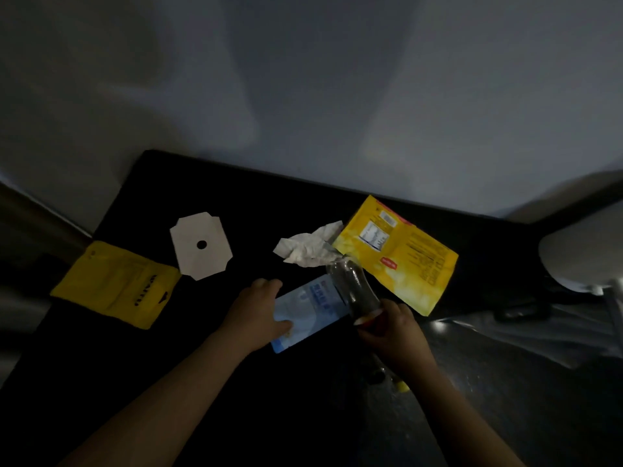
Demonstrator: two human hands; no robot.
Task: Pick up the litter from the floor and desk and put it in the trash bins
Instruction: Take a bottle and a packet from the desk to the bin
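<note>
Nearest, both forearms reach forward over the black desk (236, 203). The left hand (259, 308) grasps the left end of a pale blue packet (308, 306), thumb pressed on its near face and fingers curled over its far edge; the packet lies low over the desk near the middle, and whether it touches the top cannot be told. Just right of it, the right hand (392, 333) is clenched round the red-banded end of a dark plastic bottle (350, 289), which tilts away from the person, its far end over the blue packet and the near corner of a big yellow bag (404, 257).

Farther left, a yellow pouch (114, 284) with black lettering lies flat at the desk's left edge. Beyond it, a white paper cut-out (202, 246) with a round hole in its middle rests on the desk, apart from the pouch. To the right, a crumpled white tissue (308, 251) touches the yellow bag's left side. A pale chair (580, 261) stands at the far right, and a grey wall (337, 79) rises behind the desk.
</note>
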